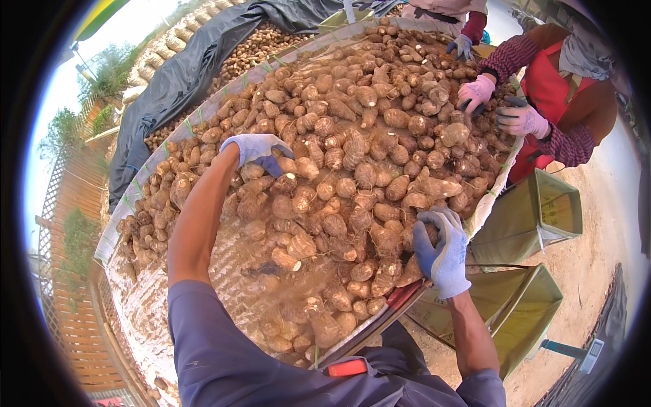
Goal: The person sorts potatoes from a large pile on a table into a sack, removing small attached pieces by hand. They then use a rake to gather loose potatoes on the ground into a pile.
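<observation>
A large heap of brown taro corms (356,147) covers a sheet-lined table. My left hand (259,151), in a light grey glove with blue palm, reaches over the heap; its fingers curl down at the corms beside a pale-cut one. Whether it grips any is hidden. My right hand (441,249), in a matching glove, is at the table's near right edge, its thumb and fingers curled around a brown taro corm. A dusty, bare part of the sheet (229,259) shows below my left hand.
Two co-workers' gloved hands (475,94) work at the heap's right side. Open green bags (508,224) stand beyond the right edge, near a scale's display (591,356). A dark tarp (178,86) and more corms (254,48) lie beyond the far edge.
</observation>
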Tool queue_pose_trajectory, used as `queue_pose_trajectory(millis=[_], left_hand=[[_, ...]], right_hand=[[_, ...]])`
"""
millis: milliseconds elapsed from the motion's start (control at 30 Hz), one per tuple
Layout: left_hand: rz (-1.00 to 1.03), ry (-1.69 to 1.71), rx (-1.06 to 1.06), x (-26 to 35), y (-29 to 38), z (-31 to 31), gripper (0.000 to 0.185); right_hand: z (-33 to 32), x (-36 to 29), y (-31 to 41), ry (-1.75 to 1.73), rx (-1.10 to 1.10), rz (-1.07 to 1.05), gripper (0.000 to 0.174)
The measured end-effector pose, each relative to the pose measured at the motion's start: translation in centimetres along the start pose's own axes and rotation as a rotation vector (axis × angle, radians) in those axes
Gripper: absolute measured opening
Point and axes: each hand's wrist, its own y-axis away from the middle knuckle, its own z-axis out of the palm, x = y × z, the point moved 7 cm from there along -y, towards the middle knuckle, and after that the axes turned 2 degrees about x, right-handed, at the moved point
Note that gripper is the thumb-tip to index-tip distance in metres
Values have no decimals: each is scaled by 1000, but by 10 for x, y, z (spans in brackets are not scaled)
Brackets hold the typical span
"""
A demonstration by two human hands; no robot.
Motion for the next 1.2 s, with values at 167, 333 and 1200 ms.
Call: queue_pose_trajectory(millis=[167, 333, 1200], left_hand=[[-8, -278, 115, 7, 7, 4, 55], [224, -590, 252, 46, 48, 28, 47], [838, -532, 691, 139, 243, 202, 66]], right_hand=[[0, 2, 0, -15, -5, 19, 11], [0, 4, 0, -34, -1, 47, 10], [45, -110, 27, -640, -634, 5, 34]])
